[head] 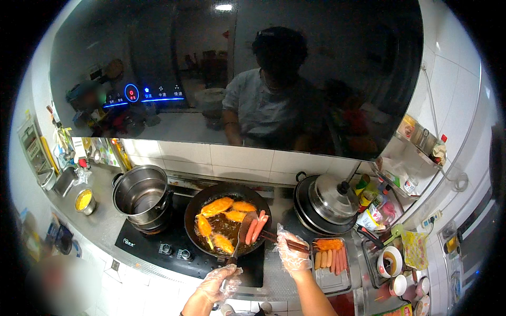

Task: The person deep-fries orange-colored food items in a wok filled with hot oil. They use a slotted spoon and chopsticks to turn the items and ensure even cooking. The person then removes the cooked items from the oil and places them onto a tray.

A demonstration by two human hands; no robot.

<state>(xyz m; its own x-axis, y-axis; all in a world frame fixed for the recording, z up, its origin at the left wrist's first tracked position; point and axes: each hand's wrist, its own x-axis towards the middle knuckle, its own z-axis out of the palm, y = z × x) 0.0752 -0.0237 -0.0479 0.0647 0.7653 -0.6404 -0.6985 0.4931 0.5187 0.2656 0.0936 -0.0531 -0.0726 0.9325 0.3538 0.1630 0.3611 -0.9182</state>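
Note:
My left hand (219,283), in a clear plastic glove, grips the handle of a slotted turner (246,226) whose head is over the wok (189,233). In my right hand (293,249), also gloved, are dark chopsticks (272,237), their tips close to several pink sausages (256,228). These sausages are against the turner head at the wok's right side; I cannot tell whether they rest on it. Several orange coated pieces (217,207) fry in bubbling dark oil, one with a stick showing. Right of the wok, a metal tray (330,281) carries more sausages and an orange coated piece.
A steel pot (142,193) occupies the left burner of the black gas hob (152,258). Farther left is a bowl of yellow food (84,200). Lidded pans (328,203) stand back right, beyond them sauce bowls (390,261). A dark range hood (237,79) overhangs the hob.

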